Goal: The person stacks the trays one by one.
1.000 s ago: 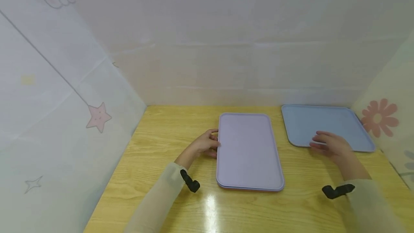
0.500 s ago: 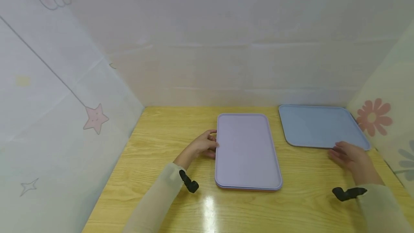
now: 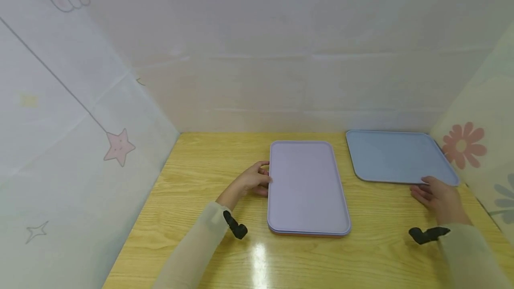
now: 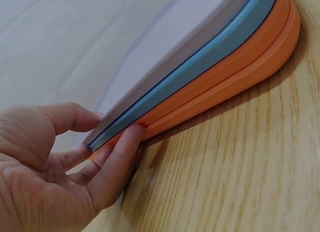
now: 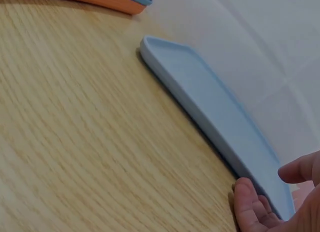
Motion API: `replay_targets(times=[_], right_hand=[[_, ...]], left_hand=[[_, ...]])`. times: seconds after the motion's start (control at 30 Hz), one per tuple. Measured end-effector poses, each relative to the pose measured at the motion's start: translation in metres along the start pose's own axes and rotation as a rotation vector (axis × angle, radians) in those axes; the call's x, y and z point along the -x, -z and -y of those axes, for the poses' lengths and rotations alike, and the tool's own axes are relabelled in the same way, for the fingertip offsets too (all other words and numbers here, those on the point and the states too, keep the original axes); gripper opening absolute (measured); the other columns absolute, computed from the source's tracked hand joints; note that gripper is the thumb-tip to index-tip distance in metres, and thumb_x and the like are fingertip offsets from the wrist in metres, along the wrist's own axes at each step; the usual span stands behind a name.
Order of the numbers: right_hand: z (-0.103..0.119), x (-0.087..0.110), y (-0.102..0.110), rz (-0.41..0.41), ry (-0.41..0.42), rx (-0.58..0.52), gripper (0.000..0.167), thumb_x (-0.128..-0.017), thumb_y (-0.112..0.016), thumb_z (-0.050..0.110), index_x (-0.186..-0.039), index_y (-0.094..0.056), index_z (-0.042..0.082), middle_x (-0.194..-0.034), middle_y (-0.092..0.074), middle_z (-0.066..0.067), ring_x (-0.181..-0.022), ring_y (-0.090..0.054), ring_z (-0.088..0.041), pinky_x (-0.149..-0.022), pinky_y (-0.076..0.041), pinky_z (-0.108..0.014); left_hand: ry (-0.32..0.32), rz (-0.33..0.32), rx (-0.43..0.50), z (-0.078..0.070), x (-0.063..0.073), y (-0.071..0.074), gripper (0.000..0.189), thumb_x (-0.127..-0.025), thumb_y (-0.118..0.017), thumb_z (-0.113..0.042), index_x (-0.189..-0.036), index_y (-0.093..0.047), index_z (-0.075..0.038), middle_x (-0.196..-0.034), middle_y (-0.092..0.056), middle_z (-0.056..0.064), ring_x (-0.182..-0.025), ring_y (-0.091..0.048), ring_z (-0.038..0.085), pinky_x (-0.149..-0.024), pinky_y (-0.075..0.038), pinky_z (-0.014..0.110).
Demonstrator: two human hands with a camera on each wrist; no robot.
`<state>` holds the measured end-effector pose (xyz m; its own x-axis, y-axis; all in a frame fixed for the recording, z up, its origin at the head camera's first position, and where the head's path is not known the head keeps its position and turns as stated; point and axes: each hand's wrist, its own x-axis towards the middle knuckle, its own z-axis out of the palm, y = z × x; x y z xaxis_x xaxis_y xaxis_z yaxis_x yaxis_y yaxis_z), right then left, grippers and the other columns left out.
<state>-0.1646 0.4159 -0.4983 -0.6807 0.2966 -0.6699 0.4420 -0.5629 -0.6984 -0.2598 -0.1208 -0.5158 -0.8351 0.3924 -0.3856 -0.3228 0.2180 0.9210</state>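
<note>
A stack of shallow trays lies lengthwise mid-table: a lilac tray (image 3: 307,186) on top, a blue tray (image 4: 210,56) under it and orange (image 4: 235,72) at the bottom. My left hand (image 3: 254,179) touches the stack's left long side, thumb tip at the lilac rim and fingertips against the lower edges. To the right lies a light blue tray (image 3: 397,155), flat on the table. My right hand (image 3: 439,197) is at its near right corner. In the right wrist view the thumb (image 5: 302,169) is over the tray, and the fingertips (image 5: 245,189) are right at its outer side.
The wooden table (image 3: 201,159) meets a pale cloth backdrop (image 3: 249,79) at the back. Cloth with a pink star (image 3: 119,147) rises on the left, and cloth with a pink flower (image 3: 463,145) on the right, close to the light blue tray.
My right hand has moved right along the front edge of the light blue tray, from over its middle to its near right corner. The left hand and both tray places are unchanged.
</note>
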Motion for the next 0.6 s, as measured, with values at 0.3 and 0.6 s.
replay_targets(times=[0.3,0.6], right_hand=[[-0.002,-0.016,-0.01,-0.17,0.046,0.043,0.052,-0.095,-0.059,-0.001,-0.14,-0.037,0.013,-0.061,-0.065,-0.008,-0.058,-0.072,-0.019,-0.064,-0.064,-0.033],[0.001,-0.009,-0.004,-0.244,0.167,0.358,0.062,-0.093,-0.055,0.005,-0.143,-0.021,-0.008,-0.097,-0.05,-0.012,-0.057,-0.062,0.0,-0.062,-0.059,-0.019]], left_hand=[[0.001,-0.002,-0.008,-0.001,-0.001,0.002,0.076,-0.091,-0.067,-0.001,-0.157,-0.032,-0.013,-0.113,-0.049,0.012,-0.093,-0.067,0.028,-0.082,-0.061,0.055],[0.002,0.007,-0.015,-0.001,0.001,-0.001,0.076,-0.091,-0.066,-0.001,-0.157,-0.031,-0.013,-0.114,-0.049,0.012,-0.092,-0.067,0.027,-0.083,-0.061,0.055]])
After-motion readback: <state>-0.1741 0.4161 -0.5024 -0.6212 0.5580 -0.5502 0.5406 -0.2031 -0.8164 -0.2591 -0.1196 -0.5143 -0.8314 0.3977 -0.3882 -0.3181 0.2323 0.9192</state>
